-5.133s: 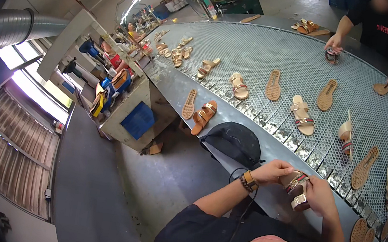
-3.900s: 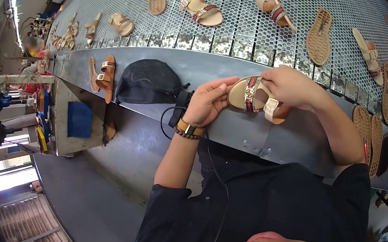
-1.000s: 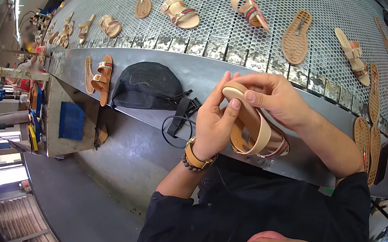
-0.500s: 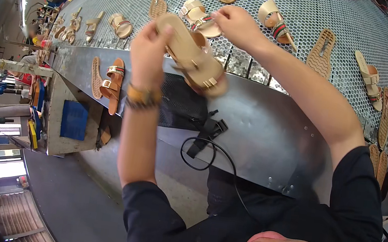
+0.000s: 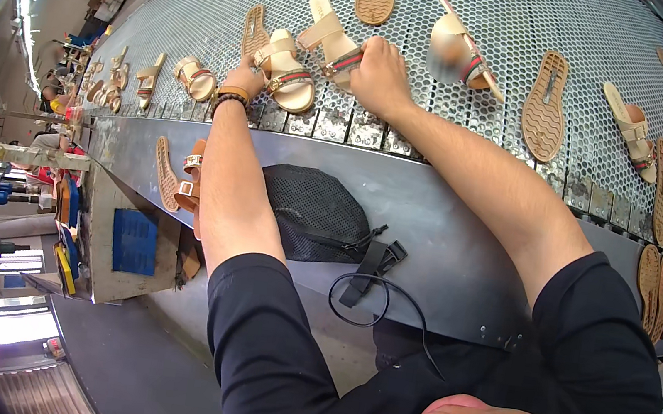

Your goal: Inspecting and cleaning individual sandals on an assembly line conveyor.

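Observation:
Two beige sandals with striped and buckled straps stand side by side, sole down, on the perforated metal conveyor [image 5: 472,154]. My left hand [image 5: 245,80] is at the side of the nearer-left sandal [image 5: 290,88], its fingertips closed against the edge near the buckled strap and partly hidden. The other sandal [image 5: 327,37] lies just to the right, and my right hand [image 5: 380,78] is closed on its striped-strap end. A tan outsole [image 5: 254,29] with a wavy tread lies behind my left hand.
More outsoles [image 5: 544,105] and sandals [image 5: 630,133] lie along the conveyor; one sandal [image 5: 461,48] rests on its side. A brown sandal [image 5: 188,188] is partly behind my left forearm on the metal ledge [image 5: 455,223]. A black mesh bag [image 5: 314,213], strap and cable are at the ledge.
My left hand has lowered the sandal it held in the air onto the conveyor, sole down. The sandal at my right hand has turned and shifted slightly.

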